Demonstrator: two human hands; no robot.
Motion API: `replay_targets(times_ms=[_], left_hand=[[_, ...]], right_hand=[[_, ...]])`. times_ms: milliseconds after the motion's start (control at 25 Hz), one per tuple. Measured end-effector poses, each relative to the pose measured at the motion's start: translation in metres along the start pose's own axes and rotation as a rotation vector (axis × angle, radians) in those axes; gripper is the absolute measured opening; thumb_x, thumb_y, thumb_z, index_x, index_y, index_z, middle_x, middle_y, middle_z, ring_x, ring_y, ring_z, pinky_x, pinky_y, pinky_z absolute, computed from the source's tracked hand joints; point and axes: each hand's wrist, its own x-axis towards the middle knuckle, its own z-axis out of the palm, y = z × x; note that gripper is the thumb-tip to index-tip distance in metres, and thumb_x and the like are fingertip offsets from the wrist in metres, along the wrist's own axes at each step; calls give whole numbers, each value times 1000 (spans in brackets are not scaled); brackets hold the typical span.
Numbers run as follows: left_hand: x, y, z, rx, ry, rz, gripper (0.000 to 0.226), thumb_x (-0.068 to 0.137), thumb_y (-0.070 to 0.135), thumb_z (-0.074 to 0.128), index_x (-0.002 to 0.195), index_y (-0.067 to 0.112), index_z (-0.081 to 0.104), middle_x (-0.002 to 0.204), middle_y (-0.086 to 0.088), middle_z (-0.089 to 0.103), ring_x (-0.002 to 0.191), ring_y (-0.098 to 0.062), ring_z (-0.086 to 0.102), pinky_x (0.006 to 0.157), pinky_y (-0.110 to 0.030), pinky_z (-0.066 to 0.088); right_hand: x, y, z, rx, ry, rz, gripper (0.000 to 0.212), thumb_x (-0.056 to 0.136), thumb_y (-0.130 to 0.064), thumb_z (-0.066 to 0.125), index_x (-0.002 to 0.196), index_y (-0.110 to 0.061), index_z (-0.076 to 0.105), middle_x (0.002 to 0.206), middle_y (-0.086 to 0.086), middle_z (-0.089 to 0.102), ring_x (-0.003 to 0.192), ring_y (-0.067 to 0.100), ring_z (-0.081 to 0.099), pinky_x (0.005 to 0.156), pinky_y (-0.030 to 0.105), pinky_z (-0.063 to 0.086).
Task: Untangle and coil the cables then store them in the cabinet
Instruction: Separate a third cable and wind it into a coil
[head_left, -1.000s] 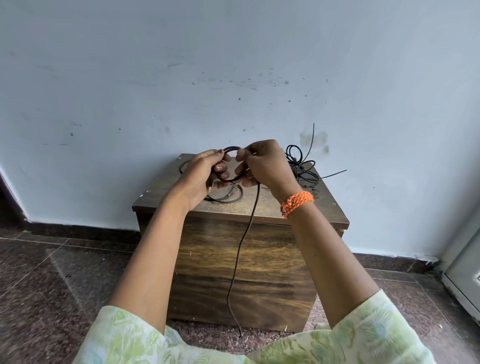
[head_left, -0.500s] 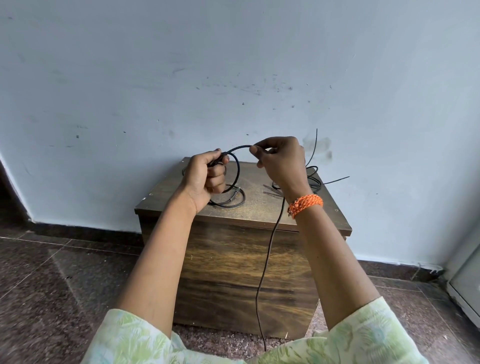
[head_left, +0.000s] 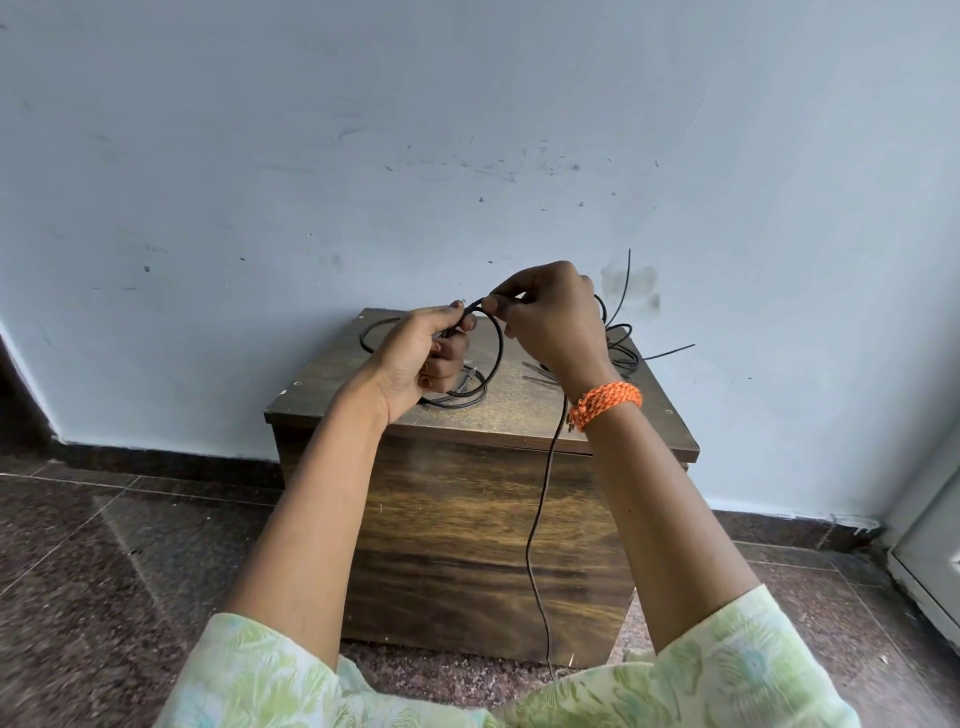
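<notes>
The left hand (head_left: 415, 353) grasps the coiled loops of the black cable (head_left: 500, 345) above the cabinet (head_left: 483, 525). The right hand (head_left: 545, 317) pinches the strand just beside that grip. The free tail hangs straight down beneath the right wrist, probably feeding the next loop

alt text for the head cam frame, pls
Both hands coil a black cable above a wooden cabinet: the left hand holds the loops, the right hand pinches the strand, its tail hanging down. More tangled cables lie on top, against a pale blue wall.
</notes>
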Motion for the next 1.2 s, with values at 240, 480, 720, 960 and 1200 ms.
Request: replay_targets(times_ms=[240,480,720,960,1200], left_hand=[[-2,3,1,-57,-43,37,33,101,22,29,71,19,42,42,13,25,30,0,18,35,-16,10],[-12,9,-11,-120,-139,-57,41,93,25,33,53,21,43,35,13,19,37,-10,4,39,-21,6],[-12,8,-15,-160,-120,1,37,95,24,32,60,19,41,36,12,25,38,-9,5,37,-22,9],[-8,5,-25,-162,53,118,25,98,18,39,79,11,54,44,10,31,43,-6,33,54,-21,34],[-9,6,-31,-109,119,111,27,100,17,36,77,13,49,41,11,29,38,-3,29,66,-22,51]], right_hand=[[2,3,-3,111,129,27,9,84,-29,70,83,-22,75,64,0,66,53,13,52,54,25,38],[4,7,-16,114,303,35,12,86,-28,68,83,-19,75,66,-2,67,64,20,66,56,27,47],[6,17,-34,91,452,139,18,86,-34,66,89,-18,75,74,0,69,70,16,61,56,21,35],[6,22,-43,17,459,130,9,86,-24,63,87,-21,72,58,-12,54,64,19,56,58,24,35],[7,33,-62,-65,484,190,14,84,-31,66,90,-19,73,89,4,72,86,29,63,69,27,38]])
